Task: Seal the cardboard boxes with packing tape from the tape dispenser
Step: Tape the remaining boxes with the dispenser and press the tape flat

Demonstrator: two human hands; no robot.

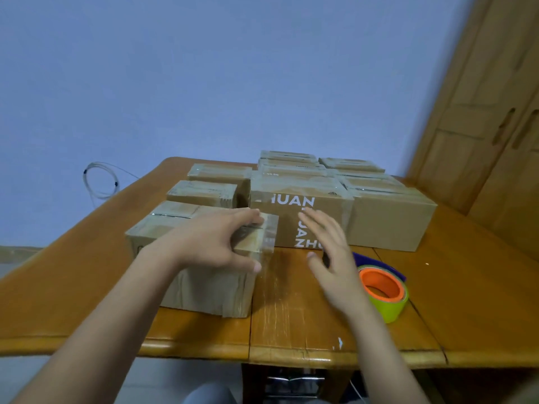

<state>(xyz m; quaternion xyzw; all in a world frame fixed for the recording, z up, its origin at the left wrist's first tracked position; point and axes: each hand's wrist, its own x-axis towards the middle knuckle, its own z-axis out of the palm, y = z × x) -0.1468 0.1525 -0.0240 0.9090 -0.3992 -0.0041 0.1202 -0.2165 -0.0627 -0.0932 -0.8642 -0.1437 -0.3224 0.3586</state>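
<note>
Flat left hand (213, 243) presses glossy tape (269, 237) onto box (204, 287).

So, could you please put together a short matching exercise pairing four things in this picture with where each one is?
Things:
1. left hand
2. right hand
3. tape dispenser
4. lettered box

Places:
A. lying on the table, right of both hands
B. resting on the nearest box
C. open in the air, touching nothing
D. behind the right hand

Pairs: 1-B, 2-C, 3-A, 4-D
</note>
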